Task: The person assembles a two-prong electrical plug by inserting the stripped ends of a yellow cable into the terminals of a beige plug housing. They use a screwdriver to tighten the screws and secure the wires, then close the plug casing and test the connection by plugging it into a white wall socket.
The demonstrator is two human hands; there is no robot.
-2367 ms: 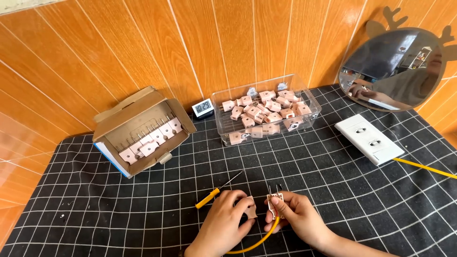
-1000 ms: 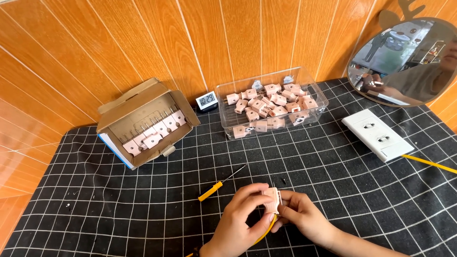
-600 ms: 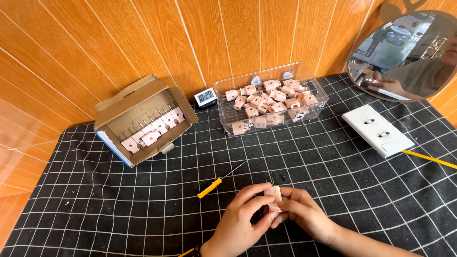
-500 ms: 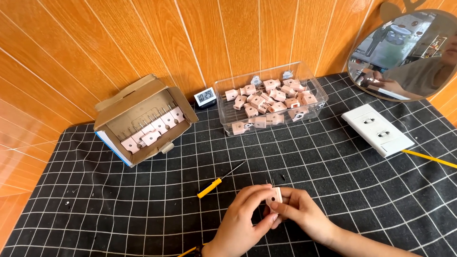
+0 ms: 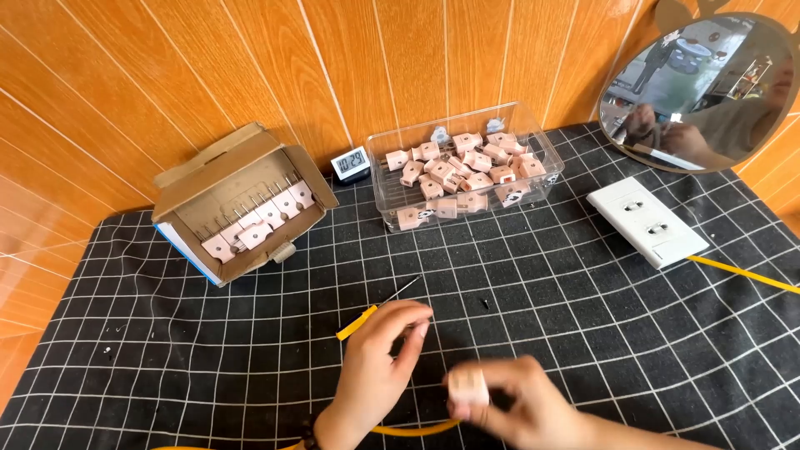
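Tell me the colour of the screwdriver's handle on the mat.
Yellow: the screwdriver handle, beside the left hand, shows best in the head view.

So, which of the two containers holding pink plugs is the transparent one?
The clear plastic bin by the wall, right of the small clock. The other one is a brown cardboard box tipped on its side, farther left.

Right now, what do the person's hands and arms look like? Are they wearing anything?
Both hands are bare: no gloves, no rings that I can see. The left hand has a dark beaded band at the wrist, half cut off by the picture's edge. The right hand is blurred, and its forearm shows no sleeve.
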